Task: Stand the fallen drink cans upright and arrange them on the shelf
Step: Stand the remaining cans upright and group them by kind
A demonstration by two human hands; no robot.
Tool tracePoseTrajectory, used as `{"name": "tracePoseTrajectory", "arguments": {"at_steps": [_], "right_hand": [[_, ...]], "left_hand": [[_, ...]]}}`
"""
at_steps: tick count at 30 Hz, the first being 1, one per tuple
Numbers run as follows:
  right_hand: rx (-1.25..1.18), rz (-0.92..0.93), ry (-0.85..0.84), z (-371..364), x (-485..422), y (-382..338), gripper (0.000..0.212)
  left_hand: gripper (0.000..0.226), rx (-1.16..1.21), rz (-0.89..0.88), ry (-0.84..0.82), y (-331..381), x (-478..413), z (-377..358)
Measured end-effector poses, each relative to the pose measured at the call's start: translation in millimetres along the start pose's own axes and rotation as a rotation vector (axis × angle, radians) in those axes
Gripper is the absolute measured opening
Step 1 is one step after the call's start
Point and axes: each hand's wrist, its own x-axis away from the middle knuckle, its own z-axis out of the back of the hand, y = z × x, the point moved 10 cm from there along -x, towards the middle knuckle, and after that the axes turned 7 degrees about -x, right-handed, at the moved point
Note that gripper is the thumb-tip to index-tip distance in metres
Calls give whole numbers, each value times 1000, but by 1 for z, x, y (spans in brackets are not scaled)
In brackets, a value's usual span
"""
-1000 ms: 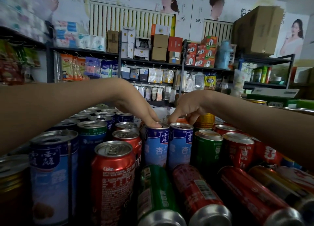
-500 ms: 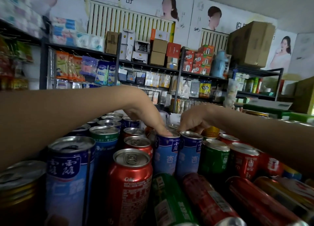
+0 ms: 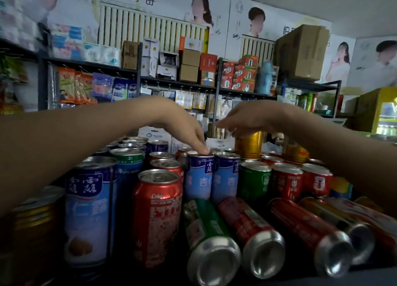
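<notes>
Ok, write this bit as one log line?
left hand: fingertips on blue can top | right hand: hovers above gold can, empty | front: green can and red cans lying down

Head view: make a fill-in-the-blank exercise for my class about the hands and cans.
1. The left hand touches the top of an upright can, coloured ____.
2. The front green can lies on its ____.
3. The right hand holds ____.
Missing words: blue; side; nothing.
</notes>
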Motion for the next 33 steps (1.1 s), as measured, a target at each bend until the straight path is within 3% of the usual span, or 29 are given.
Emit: {"name": "tracePoseTrajectory", "arguments": {"at_steps": [3, 8, 17, 22, 26, 29, 33], "right_hand": [[1, 97, 124, 20, 40, -12, 48], [96, 221, 175, 7, 107, -19, 46], [302, 137, 20, -61, 144, 2, 44], [312, 72, 57, -79, 145, 16, 49], [24, -32, -36, -94, 149, 31, 45], [-127, -82, -101, -104, 150, 39, 36], [-243, -135, -67, -104, 145, 51, 61]], "left_hand": [[58, -20, 15, 138, 10, 25, 18], [59, -166, 88, 416, 37, 81, 41], [41, 16, 140, 763, 83, 148, -18], [41, 143, 319, 770, 73, 131, -70], [55, 197, 423, 789, 69, 130, -86], [54, 188, 445, 807, 74, 129, -91], [47, 280, 397, 809, 82, 125, -97]]}}
